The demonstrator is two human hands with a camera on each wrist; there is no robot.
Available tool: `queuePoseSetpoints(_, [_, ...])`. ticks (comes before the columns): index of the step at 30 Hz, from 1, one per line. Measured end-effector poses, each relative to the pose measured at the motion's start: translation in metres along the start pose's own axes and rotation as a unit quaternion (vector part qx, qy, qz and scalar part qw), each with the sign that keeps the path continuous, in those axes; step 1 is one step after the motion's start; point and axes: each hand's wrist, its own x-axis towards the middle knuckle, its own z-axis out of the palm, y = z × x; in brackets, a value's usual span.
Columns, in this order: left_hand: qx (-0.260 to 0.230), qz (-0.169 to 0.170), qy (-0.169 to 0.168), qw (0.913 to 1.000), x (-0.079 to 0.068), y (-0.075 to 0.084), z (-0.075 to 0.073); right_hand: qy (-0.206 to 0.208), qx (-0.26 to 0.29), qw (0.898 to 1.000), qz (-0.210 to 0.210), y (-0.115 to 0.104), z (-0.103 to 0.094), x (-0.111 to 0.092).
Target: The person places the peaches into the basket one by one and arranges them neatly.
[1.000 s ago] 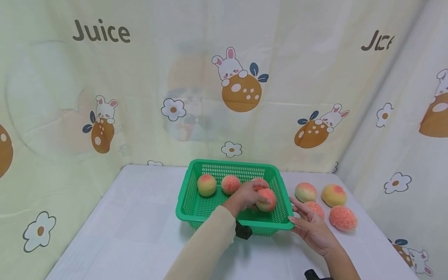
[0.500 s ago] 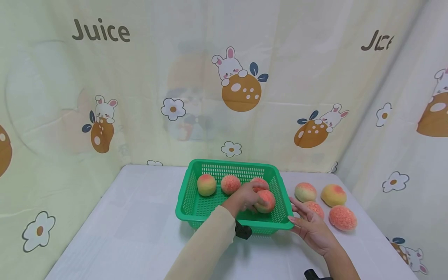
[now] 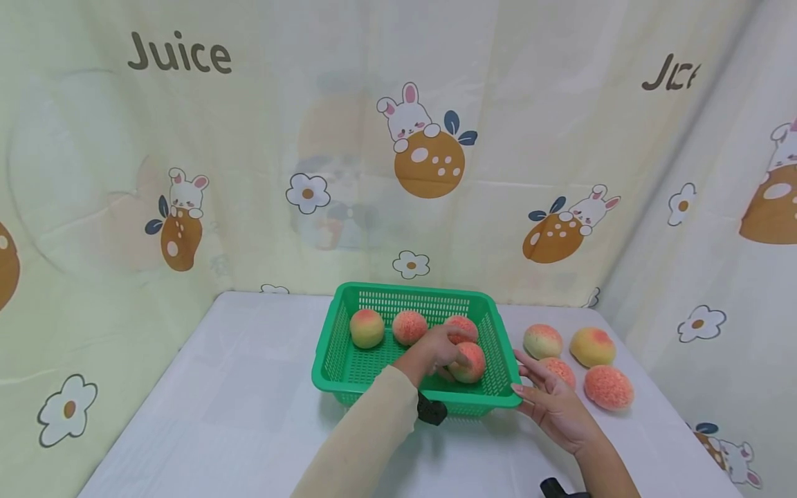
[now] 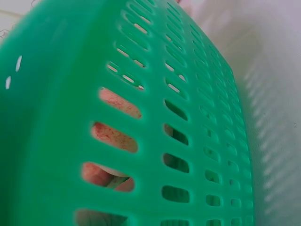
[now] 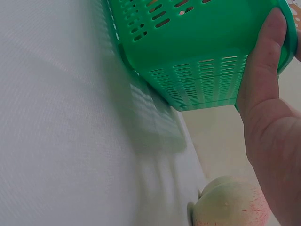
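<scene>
Left hand (image 3: 439, 347): reaching over the front rim, fingers part-curled round the near peach (image 3: 470, 364), thumb side across its top.
Near peach: inside the basket (image 3: 411, 290) at 4 o'clock of its centre, with a slim gap to the right wall.
Right hand (image 3: 557, 408): outside the basket's 4 o'clock corner, fingers fairly straight and spread, fingertips and thumb touching the rim.
Back row: left peach (image 3: 367, 328) at 10 o'clock, middle peach (image 3: 409, 328) near 12, right peach (image 3: 461, 328) at 2, just behind the near peach.
Basket room: widest at 7 to 8 o'clock, where the mesh floor shows.
Outer peaches (image 3: 609, 387): four at 3 o'clock, crowding the right hand's fingers.
Table (image 3: 205, 401): wide white cloth out to its edge at 9 o'clock; narrower towards the curtain (image 3: 261, 138) at 12.
</scene>
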Motion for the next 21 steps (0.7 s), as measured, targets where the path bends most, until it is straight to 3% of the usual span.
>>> queuePoseSetpoints(21, [0.017, 0.004, -0.008, 0.9998, -0.0042, 0.0006, 0.0017, -0.008, 0.007, 1.0, -0.005, -0.0016, 0.0017, -0.0019])
